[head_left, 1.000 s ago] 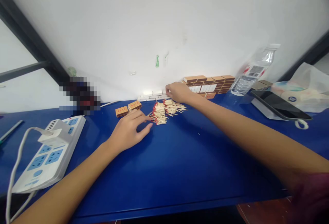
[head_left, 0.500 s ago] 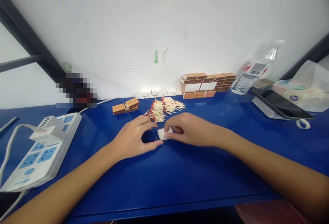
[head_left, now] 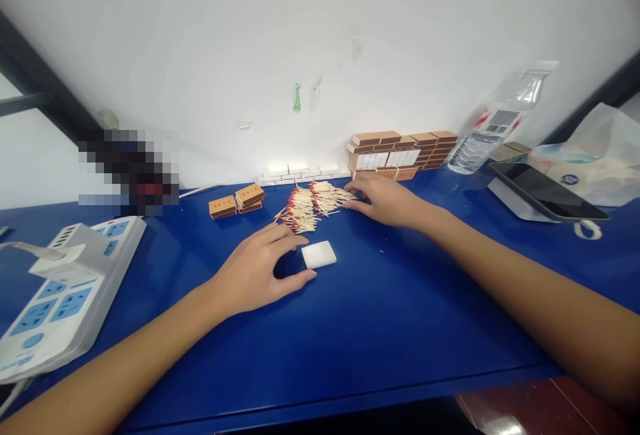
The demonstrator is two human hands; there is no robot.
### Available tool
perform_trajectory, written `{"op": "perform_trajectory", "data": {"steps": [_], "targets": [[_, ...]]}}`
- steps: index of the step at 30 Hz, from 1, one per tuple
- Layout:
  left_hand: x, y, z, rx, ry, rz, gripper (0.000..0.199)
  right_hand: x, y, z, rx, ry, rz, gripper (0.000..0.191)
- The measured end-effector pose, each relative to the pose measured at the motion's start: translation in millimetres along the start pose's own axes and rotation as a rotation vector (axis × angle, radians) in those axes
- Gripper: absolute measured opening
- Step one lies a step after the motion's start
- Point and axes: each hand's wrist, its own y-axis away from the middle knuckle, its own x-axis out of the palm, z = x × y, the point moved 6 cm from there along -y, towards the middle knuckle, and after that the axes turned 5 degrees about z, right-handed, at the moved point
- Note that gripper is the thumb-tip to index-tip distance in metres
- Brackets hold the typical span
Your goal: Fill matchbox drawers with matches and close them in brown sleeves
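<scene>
A small white matchbox tray (head_left: 319,254) lies on the blue table, just right of my left hand (head_left: 260,265). That hand is open, its thumb and fingers apart on either side of the tray's left end. Behind the tray is a loose pile of matches (head_left: 301,210) with red heads. My right hand (head_left: 387,198) is at the right end of the pile, its thumb and fingers spread around the bare match ends. Whether the fingertips touch any matches I cannot tell.
Orange-topped matchboxes (head_left: 223,207) sit left of the pile. White trays (head_left: 290,172) line the wall beside a stack of matchboxes (head_left: 427,150). A water bottle (head_left: 493,125), a phone (head_left: 545,188) and a plastic bag (head_left: 603,148) stand right; a power strip (head_left: 75,295) lies left.
My right hand has let go of the white tray and moved back and right to the matches. The left hand stays beside the tray. The view has shifted slightly.
</scene>
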Motion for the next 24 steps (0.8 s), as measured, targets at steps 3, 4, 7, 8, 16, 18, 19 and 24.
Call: {"op": "perform_trajectory", "data": {"steps": [3, 4, 7, 8, 16, 18, 19, 24], "targets": [[0.7, 0, 1, -0.004, 0.01, 0.007, 0.042, 2, -2, -1, -0.006, -0.008, 0.009, 0.027], [0.8, 0, 1, -0.004, 0.013, 0.007, 0.042, 2, -3, -2, -0.001, -0.01, 0.003, 0.026], [0.9, -1, 0, 0.003, 0.013, 0.001, 0.041, 2, -5, -6, 0.021, -0.017, -0.015, 0.026], [1.0, -1, 0, 0.005, 0.014, -0.002, 0.041, 3, -6, -7, 0.027, -0.017, -0.018, 0.028], [2.4, -2, -1, 0.0, 0.027, 0.012, 0.037, 4, -14, 0, 0.047, 0.069, -0.005, 0.034], [2.4, -2, -1, -0.009, 0.031, 0.022, 0.036, 3, -15, 3, 0.055, 0.089, -0.011, 0.031], [2.5, -3, -1, -0.012, 0.032, 0.027, 0.035, 2, -16, 5, 0.059, 0.102, -0.01, 0.03], [2.3, -3, -1, -0.001, 0.025, 0.03, 0.033, 0, -12, 9, 0.032, 0.17, 0.034, 0.028]]}}
